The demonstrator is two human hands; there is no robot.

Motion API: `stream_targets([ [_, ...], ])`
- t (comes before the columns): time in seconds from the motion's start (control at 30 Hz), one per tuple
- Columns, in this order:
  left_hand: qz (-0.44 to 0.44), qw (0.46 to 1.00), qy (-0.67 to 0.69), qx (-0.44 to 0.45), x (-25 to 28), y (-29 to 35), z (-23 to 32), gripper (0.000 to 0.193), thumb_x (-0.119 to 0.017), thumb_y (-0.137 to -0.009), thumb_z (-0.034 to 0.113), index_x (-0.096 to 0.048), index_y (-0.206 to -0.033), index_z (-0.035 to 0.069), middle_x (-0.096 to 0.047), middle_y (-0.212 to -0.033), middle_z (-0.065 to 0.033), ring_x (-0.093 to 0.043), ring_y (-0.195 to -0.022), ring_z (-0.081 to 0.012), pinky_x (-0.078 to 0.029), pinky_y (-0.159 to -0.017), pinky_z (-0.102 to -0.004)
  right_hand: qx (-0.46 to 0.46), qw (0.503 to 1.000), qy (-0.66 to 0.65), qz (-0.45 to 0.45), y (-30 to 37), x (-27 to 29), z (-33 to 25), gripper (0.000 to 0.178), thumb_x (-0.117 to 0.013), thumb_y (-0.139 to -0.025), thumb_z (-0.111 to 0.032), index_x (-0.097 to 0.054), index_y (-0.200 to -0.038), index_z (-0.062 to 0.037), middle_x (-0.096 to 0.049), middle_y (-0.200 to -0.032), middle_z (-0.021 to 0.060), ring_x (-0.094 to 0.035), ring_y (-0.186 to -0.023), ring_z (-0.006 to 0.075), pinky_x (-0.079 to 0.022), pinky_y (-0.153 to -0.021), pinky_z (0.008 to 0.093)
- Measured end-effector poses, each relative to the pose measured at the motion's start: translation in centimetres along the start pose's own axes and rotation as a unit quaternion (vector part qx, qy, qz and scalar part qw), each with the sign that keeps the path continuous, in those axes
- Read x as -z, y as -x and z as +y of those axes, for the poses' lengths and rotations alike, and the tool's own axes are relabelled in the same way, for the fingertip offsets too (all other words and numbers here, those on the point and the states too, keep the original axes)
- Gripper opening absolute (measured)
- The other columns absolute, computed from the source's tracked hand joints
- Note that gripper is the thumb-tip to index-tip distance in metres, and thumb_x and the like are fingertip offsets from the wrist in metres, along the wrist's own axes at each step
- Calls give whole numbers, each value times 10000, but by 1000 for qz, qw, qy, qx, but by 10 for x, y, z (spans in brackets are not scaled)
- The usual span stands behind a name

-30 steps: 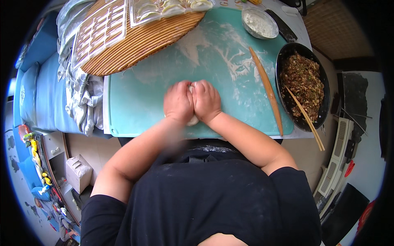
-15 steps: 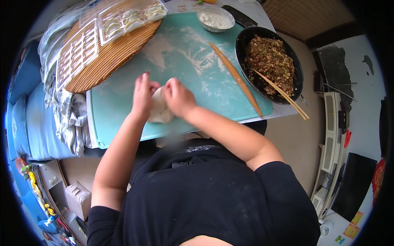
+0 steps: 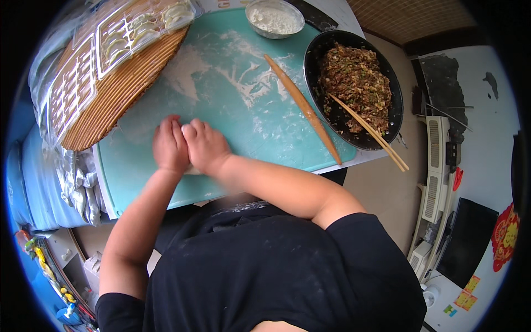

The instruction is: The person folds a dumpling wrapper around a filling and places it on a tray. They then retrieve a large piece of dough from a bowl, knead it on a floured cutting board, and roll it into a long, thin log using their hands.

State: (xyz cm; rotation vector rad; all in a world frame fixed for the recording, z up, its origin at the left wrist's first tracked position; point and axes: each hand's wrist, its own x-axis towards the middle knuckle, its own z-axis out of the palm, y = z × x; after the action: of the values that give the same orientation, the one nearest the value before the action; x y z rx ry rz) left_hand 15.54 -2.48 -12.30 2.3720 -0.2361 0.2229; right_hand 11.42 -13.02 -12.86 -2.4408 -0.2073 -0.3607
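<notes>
Side by side, my left hand [image 3: 171,146] and my right hand [image 3: 206,146] press down on a lump of white dough near the front left of the teal mat [image 3: 249,130]. Most of the dough [image 3: 193,171] is hidden under them; a pale strip shows by the wrists. The fingers of both hands are curled and held together over it, and the hands touch. Loose white flour [image 3: 243,83] is smeared across the mat beyond them. To the right of the hands, a tapered wooden rolling pin [image 3: 304,108] lies slantwise on the mat.
A black pan [image 3: 311,66] of chopped filling [image 3: 357,77] stands at right, wooden chopsticks [image 3: 381,141] resting across its rim. A bowl of flour [image 3: 275,17] stands at the back. At left, a round woven tray [image 3: 135,83] bears clear plastic trays [image 3: 72,91], some with dumplings [image 3: 144,25].
Both hands have come together and pressed down over the dough, which was visible between them before. The whole view has shifted slightly.
</notes>
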Motion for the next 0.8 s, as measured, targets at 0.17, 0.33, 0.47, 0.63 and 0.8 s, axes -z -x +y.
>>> stream_targets([
  [0.17,-32,997,-48,59,-13,-48,-5,328,-376,-925,337,-583,-1002,95,-641,-929,-167,-585,-873,-382,-455,-735,-465,-115,991,18,-66,-44,3,8,194,-396,-862,-198,-488,-976,-70,-598,-933,177,-619,-819,348,-502,-698,453],
  [0.33,-78,958,239,136,-13,-39,-23,339,-441,-914,330,-592,-959,29,-653,-812,-130,-612,-762,-283,-467,-703,-356,-238,959,-152,-5,-27,32,22,419,-437,-919,-412,-552,-1029,-25,-606,-1023,207,-584,-936,370,-465,-799,445],
  [0.47,-34,926,278,253,11,11,-1,289,-511,-879,270,-575,-974,4,-609,-943,-167,-578,-871,-291,-453,-770,-357,-128,968,-191,-101,21,43,-5,280,-540,-869,-269,-549,-1025,-38,-569,-1013,194,-564,-916,370,-471,-791,414],
  [0.63,41,992,13,-121,25,76,13,152,-458,-865,80,-556,-968,25,-585,-932,-155,-560,-847,-323,-448,-764,-364,71,986,-145,-28,56,42,-26,180,-501,-804,-73,-516,-982,-56,-485,-963,163,-507,-879,347,-453,-785,409],
  [0.8,-74,988,-61,-119,12,35,20,192,-517,-791,90,-590,-967,112,-612,-855,-95,-567,-819,-318,-445,-732,-418,-120,950,-238,-161,31,55,14,273,-584,-815,-157,-523,-1055,-41,-533,-1068,168,-554,-958,342,-467,-811,388],
])
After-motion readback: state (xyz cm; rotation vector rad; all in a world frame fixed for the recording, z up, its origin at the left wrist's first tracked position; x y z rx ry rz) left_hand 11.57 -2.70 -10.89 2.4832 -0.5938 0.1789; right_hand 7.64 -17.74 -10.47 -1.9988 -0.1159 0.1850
